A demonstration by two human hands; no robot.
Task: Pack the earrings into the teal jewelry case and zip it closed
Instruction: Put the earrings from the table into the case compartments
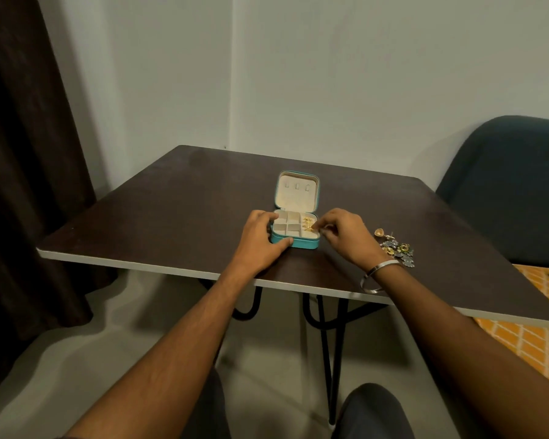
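Teal case [301, 243] lid up, beige dividers; left hand [260, 237] grips it, right hand [343, 234] pinches gold earring [313, 228].

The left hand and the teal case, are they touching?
Touching. The head view shows the left hand resting on the open teal case, fingers over its left rim and thumb against its front wall.

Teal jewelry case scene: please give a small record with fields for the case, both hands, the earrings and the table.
case: teal zip jewelry case, lid open and upright, cream dividers inside
left hand: left hand grips the case's left front corner
right hand: right hand pinches a gold earring over the right compartment
packed: gold earrings in the right compartment
unpacked: loose earring pile right of the case
table: dark brown tabletop
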